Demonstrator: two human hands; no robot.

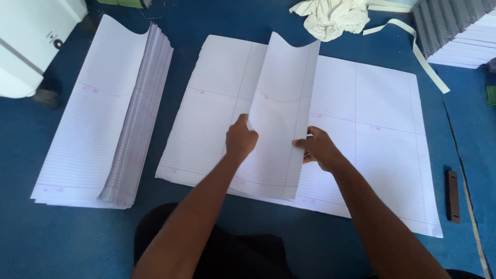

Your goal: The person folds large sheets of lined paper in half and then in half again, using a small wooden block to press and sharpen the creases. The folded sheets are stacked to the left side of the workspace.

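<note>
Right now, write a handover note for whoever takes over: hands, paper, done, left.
Left hand grips the left edge of a white ruled paper sheet, folded and raised; right hand pinches its right edge.
It stands over the flat stack of large ruled sheets on the blue surface.
Done: tall pile of folded sheets at left.
Left: the flat stack.

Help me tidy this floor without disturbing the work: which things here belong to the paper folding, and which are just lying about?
In use: folded ruled sheet held by left hand and right hand; flat sheet pile; folded stack.

Lying about: crumpled cloth, paper strip, dark wooden bar, white machine.
</note>
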